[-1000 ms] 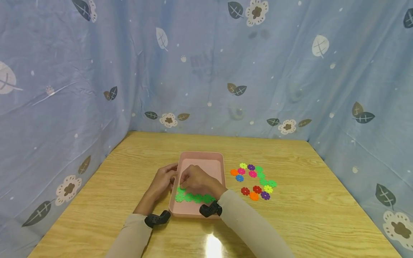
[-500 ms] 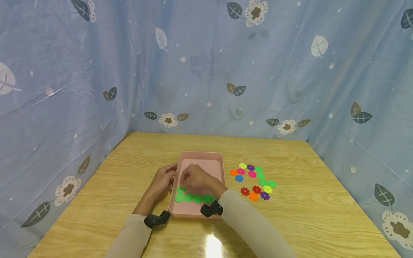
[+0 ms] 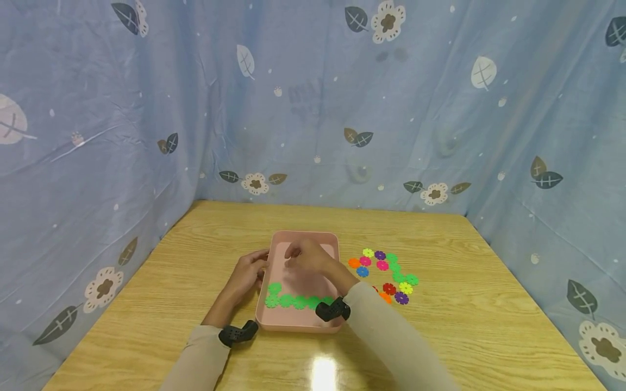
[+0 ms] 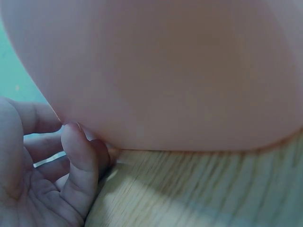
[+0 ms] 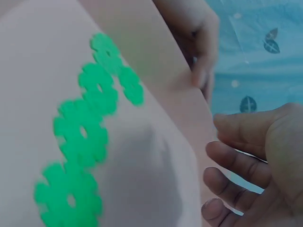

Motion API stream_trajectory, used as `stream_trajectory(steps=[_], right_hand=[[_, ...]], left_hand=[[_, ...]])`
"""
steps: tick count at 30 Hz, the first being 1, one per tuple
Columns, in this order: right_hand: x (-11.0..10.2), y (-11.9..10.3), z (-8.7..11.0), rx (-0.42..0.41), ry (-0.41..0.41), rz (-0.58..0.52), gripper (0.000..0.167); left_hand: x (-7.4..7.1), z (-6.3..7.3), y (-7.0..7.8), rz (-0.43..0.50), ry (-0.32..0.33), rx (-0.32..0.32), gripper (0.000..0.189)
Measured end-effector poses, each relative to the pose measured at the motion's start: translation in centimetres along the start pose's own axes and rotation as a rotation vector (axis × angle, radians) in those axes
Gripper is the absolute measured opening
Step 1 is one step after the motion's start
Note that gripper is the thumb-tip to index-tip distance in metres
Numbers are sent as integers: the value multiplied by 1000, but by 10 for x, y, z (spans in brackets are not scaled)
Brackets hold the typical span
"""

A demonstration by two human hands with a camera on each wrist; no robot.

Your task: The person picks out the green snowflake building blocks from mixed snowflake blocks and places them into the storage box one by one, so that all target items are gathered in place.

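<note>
A shallow pink tray (image 3: 298, 328) lies on the wooden table. Along its near end runs a row of green flower-shaped plastic discs (image 3: 299, 302), with another green disc (image 3: 275, 288) just above the row's left end. My right hand (image 3: 310, 258) hovers over the tray's middle; the right wrist view shows its fingers (image 5: 241, 165) parted and loosely bent, holding nothing. My left hand (image 3: 244, 272) rests at the tray's left wall from outside, its fingertips touching the wall, thumb (image 4: 78, 146) low near the table in the left wrist view.
Right of the tray lie loose flower discs, among them blue (image 3: 362, 271), purple (image 3: 401, 297), red (image 3: 389, 289), yellow (image 3: 368, 252) and green (image 3: 412, 279). One red disc is partly hidden by my right sleeve. A blue patterned curtain (image 3: 313, 98) surrounds the table's back and sides.
My right hand has let go at the upper green disc and moved up and to the right, away from it. That disc now shows fully. The left hand stays at the tray wall.
</note>
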State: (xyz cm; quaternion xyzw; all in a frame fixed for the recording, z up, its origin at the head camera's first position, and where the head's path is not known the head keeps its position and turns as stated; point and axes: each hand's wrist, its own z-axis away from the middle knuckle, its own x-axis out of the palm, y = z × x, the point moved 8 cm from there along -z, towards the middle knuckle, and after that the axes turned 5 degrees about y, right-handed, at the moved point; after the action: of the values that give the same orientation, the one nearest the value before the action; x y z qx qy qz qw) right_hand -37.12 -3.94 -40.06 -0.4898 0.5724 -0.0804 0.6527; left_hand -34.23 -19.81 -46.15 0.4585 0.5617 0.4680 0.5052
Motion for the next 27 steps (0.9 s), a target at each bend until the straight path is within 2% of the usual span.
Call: stream_trajectory(steps=[4, 10, 15, 20, 27], right_hand=[[-24, 7, 3, 15, 71, -42, 19], [-65, 25, 10, 26, 198, 2, 21], [-93, 42, 19, 48, 260, 23, 21], [-110, 64, 29, 106, 297, 70, 18], [-128, 99, 48, 189, 289, 116, 23]], left_hand=[[1, 1, -1, -5, 4, -6, 47], [0, 1, -1, -17, -4, -4, 48], [-1, 0, 0, -1, -20, 12, 47], [0, 1, 1, 37, -31, 17, 47], [2, 1, -1, 52, -4, 12, 46]])
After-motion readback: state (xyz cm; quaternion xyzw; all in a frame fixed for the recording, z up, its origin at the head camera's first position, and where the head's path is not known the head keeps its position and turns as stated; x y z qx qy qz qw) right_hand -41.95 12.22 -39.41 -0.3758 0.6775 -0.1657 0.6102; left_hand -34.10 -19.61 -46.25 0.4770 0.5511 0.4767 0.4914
